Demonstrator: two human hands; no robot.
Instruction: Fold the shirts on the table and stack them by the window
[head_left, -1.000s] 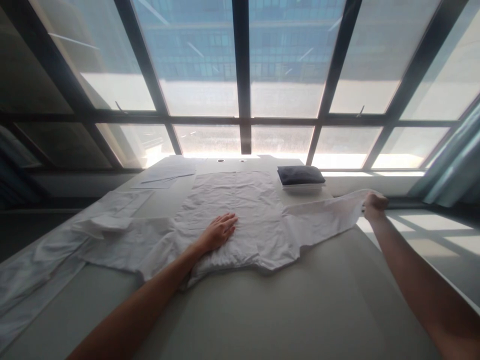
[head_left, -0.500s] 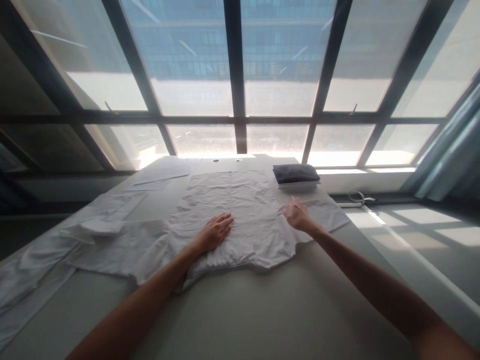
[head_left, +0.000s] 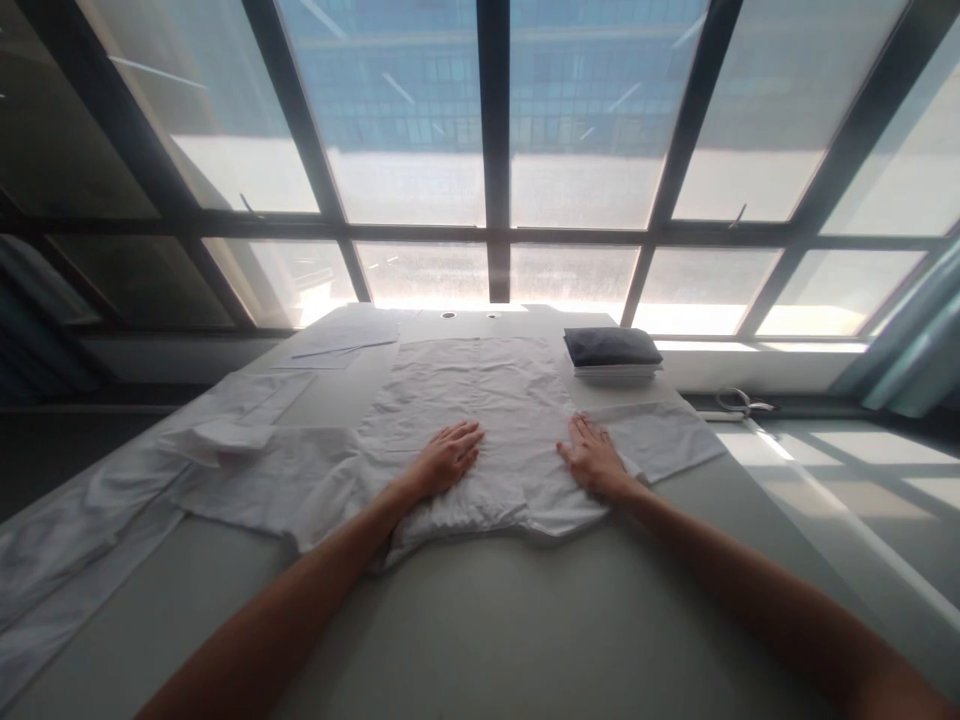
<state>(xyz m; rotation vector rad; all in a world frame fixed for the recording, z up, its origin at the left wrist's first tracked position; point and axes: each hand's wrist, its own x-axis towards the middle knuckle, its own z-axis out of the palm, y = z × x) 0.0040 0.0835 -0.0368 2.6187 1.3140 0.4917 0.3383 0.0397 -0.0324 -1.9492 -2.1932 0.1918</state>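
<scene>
From here I see a wrinkled white cloth garment w/ long sleeves lying mid-table on the smooth pale grey table. Its white R sleeve runs out twd the table's R edge; its white L sleeve meets a long rumpled white cloth on the L side, & I can't tell exactly where one stops & the other starts. Prob. it's laid wide so both sides are within reach.

L hand: palm-down on the garment's body, fingers nearly straight & close together, w/ slim gaps at most. Pinching nothing, just touching cloth. Looks like it acts as a weight, so the fabric won't slide.

R hand: also palm-down, nr where the R sleeve joins the body. Fingers slightly apart, thumb out twd the L hand. Nothing gripped that I can see; judging by the flat pose, it's pressing cloth to table.

Beyond the R sleeve: a folded dark cloth bundle on a flat white stack, prob. put there to stay clear of the hands. Thin white sheets lie far L, apart from both hands; paper or fabric, can't tell.
</scene>
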